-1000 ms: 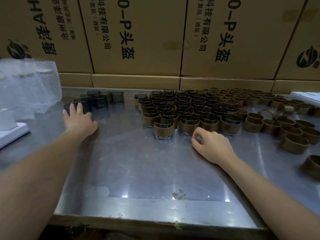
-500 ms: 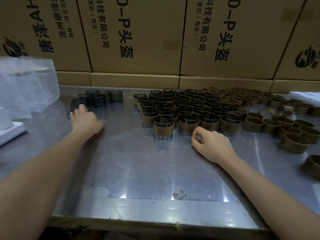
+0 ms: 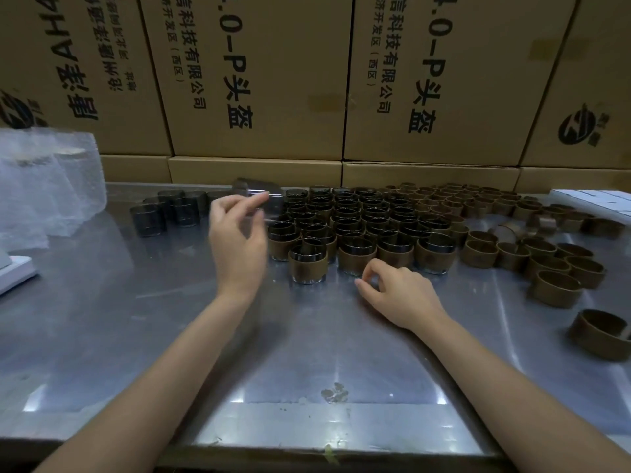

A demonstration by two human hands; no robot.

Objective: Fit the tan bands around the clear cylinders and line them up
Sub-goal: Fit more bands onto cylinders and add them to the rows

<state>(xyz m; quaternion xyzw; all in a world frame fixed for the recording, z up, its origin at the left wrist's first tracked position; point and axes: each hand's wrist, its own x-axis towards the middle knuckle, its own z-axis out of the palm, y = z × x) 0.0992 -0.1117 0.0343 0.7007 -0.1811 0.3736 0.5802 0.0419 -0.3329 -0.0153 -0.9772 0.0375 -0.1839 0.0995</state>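
My left hand (image 3: 239,244) is raised above the steel table (image 3: 170,336) and pinches a blurred clear cylinder (image 3: 259,194) at its fingertips. A few bare clear cylinders (image 3: 150,220) stand at the back left. In the middle, several cylinders with tan bands on them (image 3: 362,227) stand in rows, and one banded cylinder (image 3: 307,264) stands in front of the rest. Several loose tan bands (image 3: 555,288) lie to the right. My right hand (image 3: 399,295) rests on the table just before the front row, fingers loosely curled, holding nothing.
Printed cardboard boxes (image 3: 259,80) wall off the back of the table. A bubble-wrap bag (image 3: 44,186) and a white block (image 3: 13,271) sit at the left. A white flat item (image 3: 594,196) lies at the back right. The table's front edge (image 3: 307,452) is near me.
My left hand left the bare cylinders at the back left and swung right and up with one clear cylinder in its fingers. My right hand has stayed put.
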